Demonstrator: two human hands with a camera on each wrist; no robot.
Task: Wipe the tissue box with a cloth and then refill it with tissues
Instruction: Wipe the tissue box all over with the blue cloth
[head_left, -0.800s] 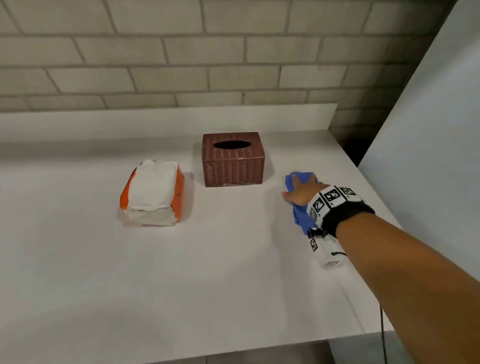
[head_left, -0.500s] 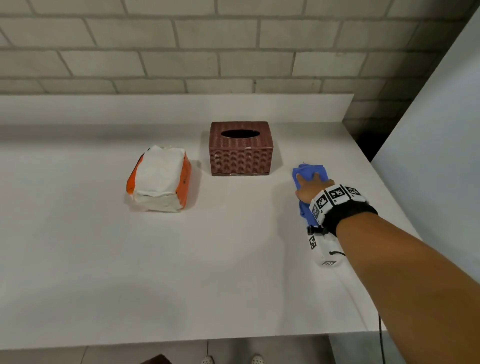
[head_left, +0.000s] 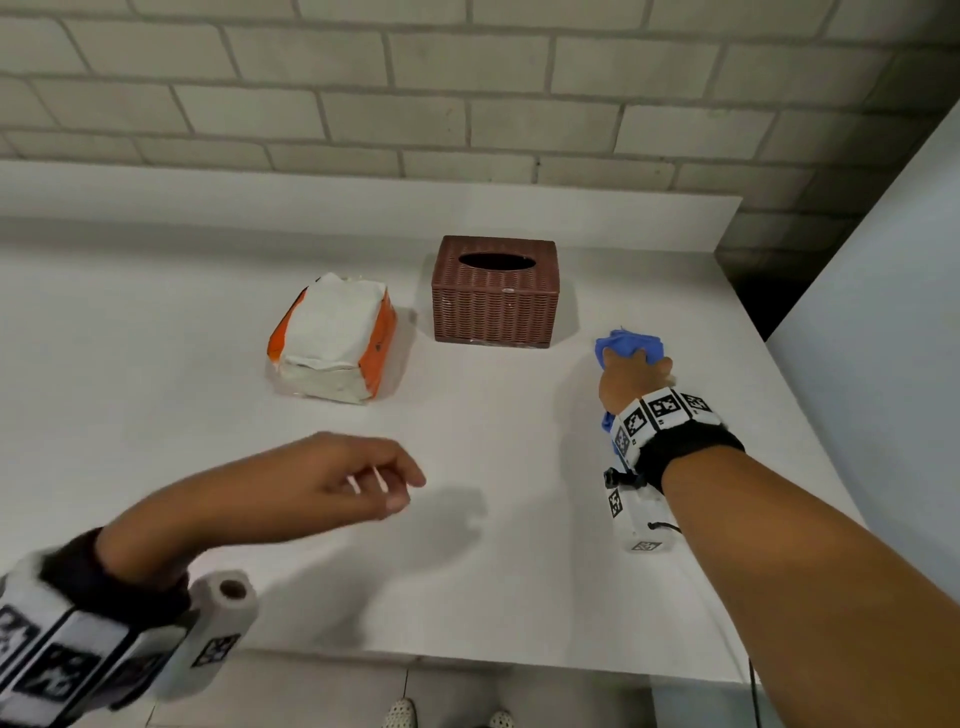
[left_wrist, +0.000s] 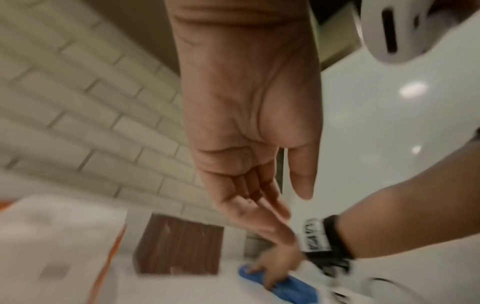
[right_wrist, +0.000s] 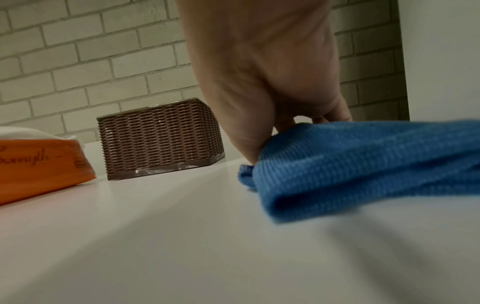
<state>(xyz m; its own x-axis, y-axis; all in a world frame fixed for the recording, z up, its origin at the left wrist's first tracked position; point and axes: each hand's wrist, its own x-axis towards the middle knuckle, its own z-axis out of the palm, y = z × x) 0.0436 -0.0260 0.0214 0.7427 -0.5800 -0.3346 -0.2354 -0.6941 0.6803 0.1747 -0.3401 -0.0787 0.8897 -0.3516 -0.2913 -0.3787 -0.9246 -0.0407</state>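
Observation:
A brown woven tissue box (head_left: 494, 291) (right_wrist: 159, 137) (left_wrist: 179, 246) with an oval top slot stands at the back middle of the white table (head_left: 156, 467). Left of it lies an orange pack of white tissues (head_left: 332, 338) (right_wrist: 39, 164). To the box's right my right hand (head_left: 631, 371) (right_wrist: 272, 82) grips a bunched blue cloth (head_left: 628, 343) (right_wrist: 363, 164) (left_wrist: 275, 286) that lies on the table. My left hand (head_left: 374, 478) (left_wrist: 259, 164) hovers over the near middle of the table, fingers relaxed and holding nothing.
A pale brick wall (head_left: 467, 78) runs behind the table's raised back lip. A tall white panel (head_left: 883, 312) stands close on the right, with a dark gap at the back corner. The table's front edge (head_left: 467, 660) lies just below my arms.
My left hand has come into view over the near table. My right hand's fingers have curled round the blue cloth and bunched it up. The camera has shifted back.

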